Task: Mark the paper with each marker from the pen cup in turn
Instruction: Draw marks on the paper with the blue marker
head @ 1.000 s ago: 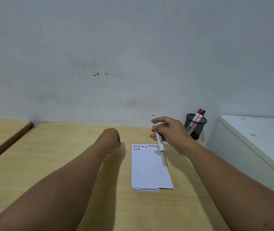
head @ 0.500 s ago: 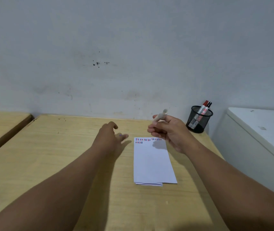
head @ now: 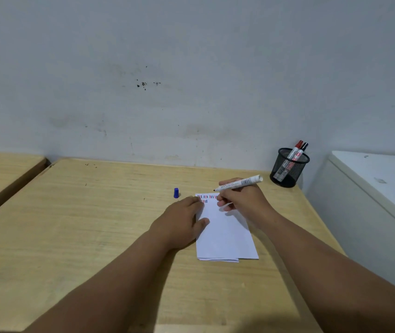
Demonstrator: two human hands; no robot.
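Note:
A folded white paper (head: 225,234) lies on the wooden table (head: 95,224), with short red, blue and black strokes along its top edge. My right hand (head: 244,200) grips an uncapped white marker (head: 239,183), its dark tip pointing left just above the paper's top. My left hand (head: 182,222) rests flat on the paper's left edge, fingers spread. A blue marker cap (head: 176,193) stands on the table left of the paper. The black mesh pen cup (head: 288,168) at the back right holds a red-capped marker (head: 296,147) and a black-capped marker (head: 302,150).
A white cabinet top (head: 384,179) stands beside the table's right edge. A second wooden table (head: 1,171) sits at the left across a narrow gap. The grey wall runs directly behind the table.
My left hand set the blue cap on the table and moved right onto the paper's edge. My right hand turned the marker so its bare tip points toward the paper's top.

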